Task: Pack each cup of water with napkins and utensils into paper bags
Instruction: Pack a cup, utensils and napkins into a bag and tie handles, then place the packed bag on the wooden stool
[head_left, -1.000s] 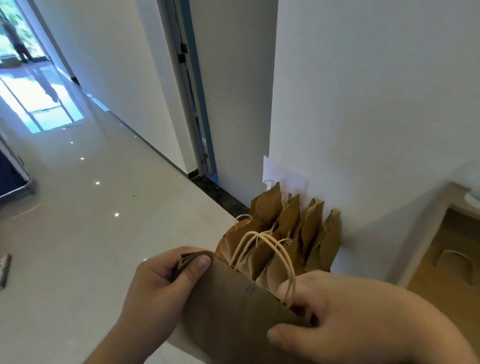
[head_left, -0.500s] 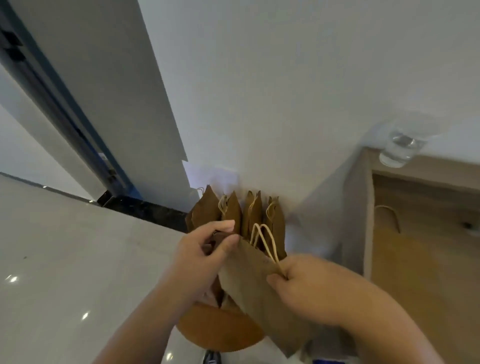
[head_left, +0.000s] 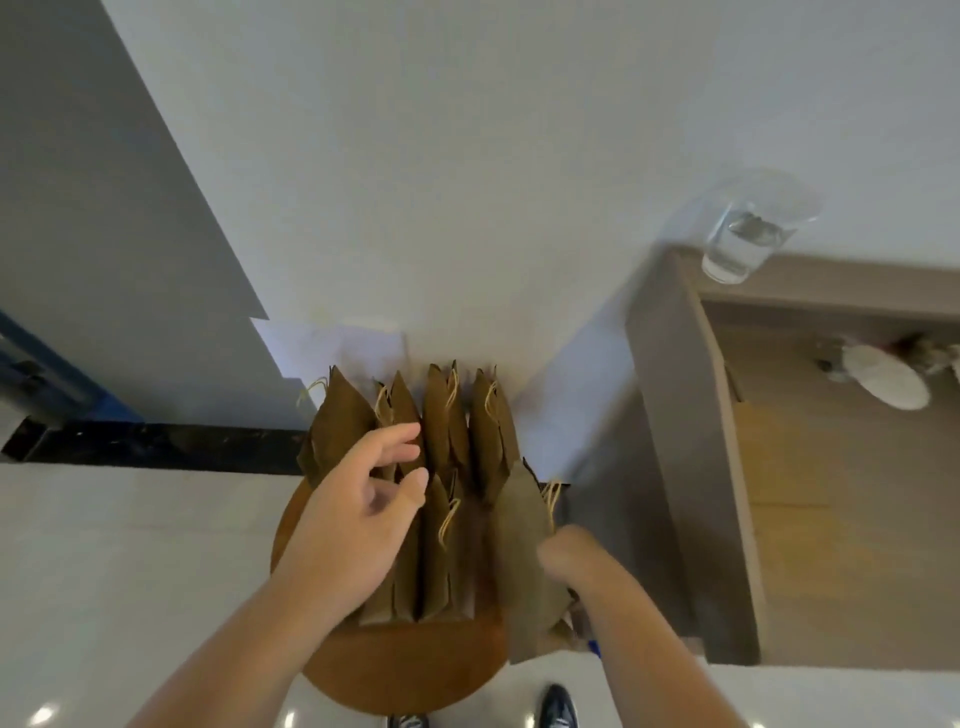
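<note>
left hand (head_left: 358, 525): fingers loosely curled, forearm extended | right hand (head_left: 569, 553): blurred, grip on paper bag (head_left: 522, 519)

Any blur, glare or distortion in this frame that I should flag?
Head view: motion blur smears the right hand, leaving its grip on the paper bag unreadable, plus the cup of water and cabinet edge; the left hand is sharper; glare spots dot the floor; wide-angle distortion slants the walls.

matt brown paper bags (head_left: 447, 519), clear glossy cup (head_left: 748, 234)
</note>
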